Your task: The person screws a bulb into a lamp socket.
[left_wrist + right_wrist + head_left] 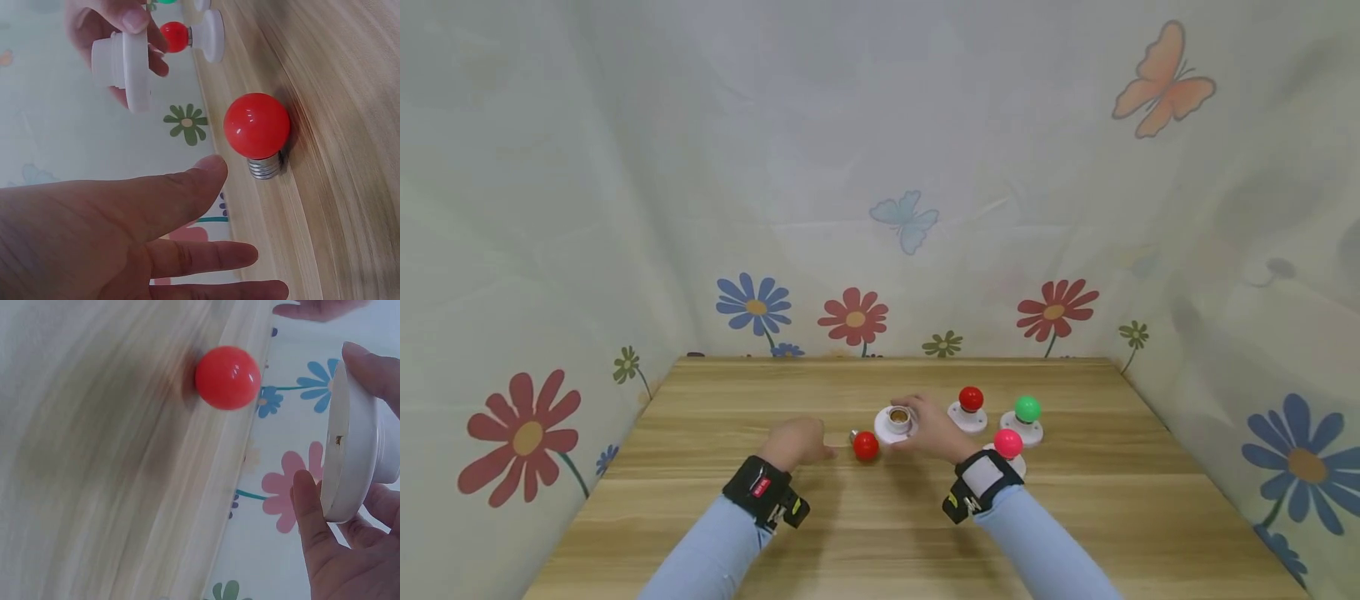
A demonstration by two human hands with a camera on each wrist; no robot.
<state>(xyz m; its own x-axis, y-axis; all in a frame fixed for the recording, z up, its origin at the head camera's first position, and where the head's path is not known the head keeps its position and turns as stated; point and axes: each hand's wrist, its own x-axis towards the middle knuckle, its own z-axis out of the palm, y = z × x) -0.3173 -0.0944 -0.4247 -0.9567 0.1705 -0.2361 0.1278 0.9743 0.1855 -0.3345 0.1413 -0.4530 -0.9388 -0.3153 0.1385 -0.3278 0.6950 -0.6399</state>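
My right hand (934, 429) grips a white round lamp holder (886, 432) by the rim of its base. In the right wrist view the lamp holder (350, 444) hangs above the table, thumb and fingers around its edge. Its socket opening faces up, with no bulb in it. A red light bulb (866, 447) lies on the table between the hands, its silver screw base toward the left hand. Just left of that bulb is my left hand (793, 443). The left wrist view shows its thumb and fingers extended, apart from the red bulb (256, 125).
To the right of my right hand stand three white holders fitted with bulbs: a red bulb (971, 399), a green bulb (1027, 408) and a pink bulb (1008, 442). The wooden table (737, 383) meets a flower-printed cloth wall (805, 250) at the back and sides.
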